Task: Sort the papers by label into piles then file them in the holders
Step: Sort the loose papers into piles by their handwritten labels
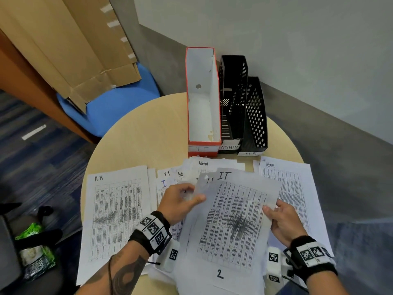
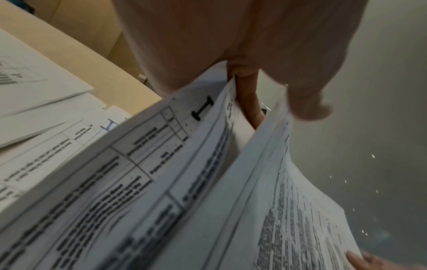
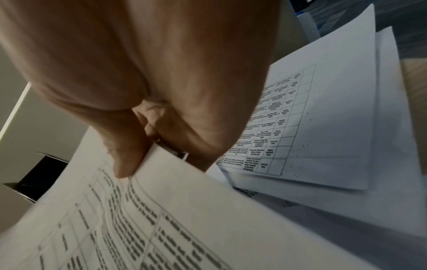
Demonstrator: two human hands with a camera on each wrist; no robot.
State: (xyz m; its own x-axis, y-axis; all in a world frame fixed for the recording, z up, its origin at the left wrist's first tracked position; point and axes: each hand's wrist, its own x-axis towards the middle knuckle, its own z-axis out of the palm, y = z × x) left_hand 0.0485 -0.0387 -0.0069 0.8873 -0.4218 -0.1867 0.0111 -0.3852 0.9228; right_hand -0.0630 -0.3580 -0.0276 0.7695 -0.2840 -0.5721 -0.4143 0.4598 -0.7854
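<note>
From the head view, both hands are up over the round pale wooden counter (image 1: 136, 133). The left hand (image 1: 178, 202) pinches the left edge of a white printed sheet marked "IT" (image 1: 234, 220), thumb on top, and the right hand (image 1: 284, 220) pinches its right edge, so the sheet hangs lifted between them above a loose heap of white papers (image 1: 191, 262). Left of the left hand lies a white sheet headed "H-R" (image 1: 117, 209); just past the right hand lies a white sheet headed "Admin" (image 1: 295, 188). Beyond both hands stand three holders side by side: a red-edged white cardboard holder labelled "IT" (image 1: 203, 99), a black slotted plastic holder labelled "ADMIN" (image 1: 232, 92), and a black perforated plastic holder labelled "H-R" (image 1: 256, 116).

Over to the left wrist view: the left hand's fingers (image 2: 248, 98) are slipped between lifted sheets, with a page showing a bold "I" (image 2: 161, 164) on the near side. How many sheets it grips, I cannot tell.

And the right wrist view: the right hand's thumb (image 3: 126, 157) presses down on the sheet's edge, fingers curled beneath, a clear pinch. Flat papers lie to its right.
</note>
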